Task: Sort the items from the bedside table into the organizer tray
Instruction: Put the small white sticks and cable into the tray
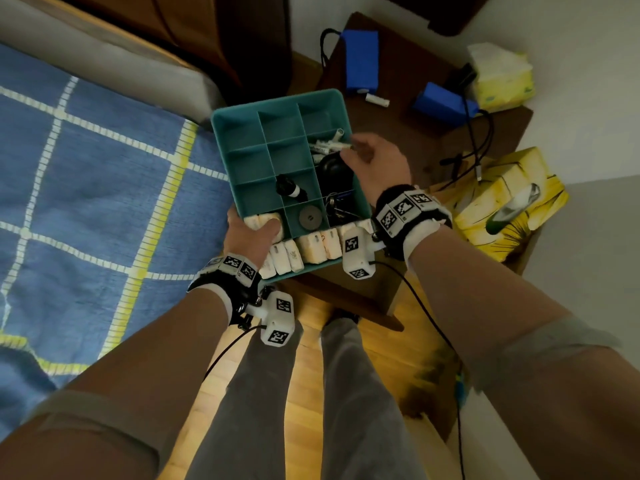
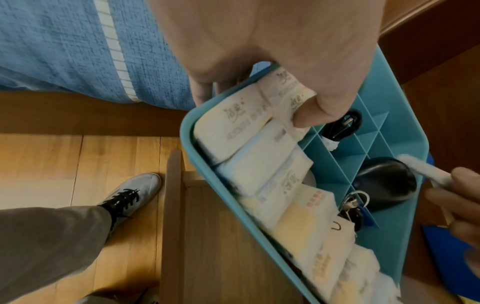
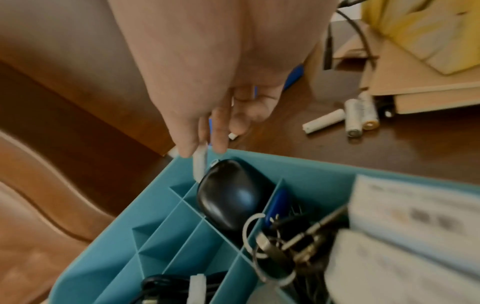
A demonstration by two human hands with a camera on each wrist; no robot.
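Observation:
A teal organizer tray (image 1: 277, 95) with many compartments sits over the near left corner of the dark wooden bedside table (image 1: 398, 133). My left hand (image 1: 256, 230) grips its near left corner, thumb pressing on the white tissue packs (image 1: 311, 249) in the front row. My right hand (image 1: 349, 150) hovers over the tray's right side and pinches a white battery (image 3: 200, 162) just above the black mouse (image 1: 334, 171). Several white batteries (image 1: 327, 145) lie in the compartment behind the mouse. Keys (image 1: 337, 206), a black adapter (image 1: 289, 187) and a grey disc (image 1: 310, 218) fill other compartments.
Loose batteries (image 3: 353, 117) lie on the table beyond the tray, one (image 1: 377, 99) near two blue packs (image 1: 362, 60), with black cables beside them. Yellow tissue packs (image 1: 502, 77) and a yellow box (image 1: 502, 202) stand at the right. The blue bed (image 1: 86, 185) lies at the left.

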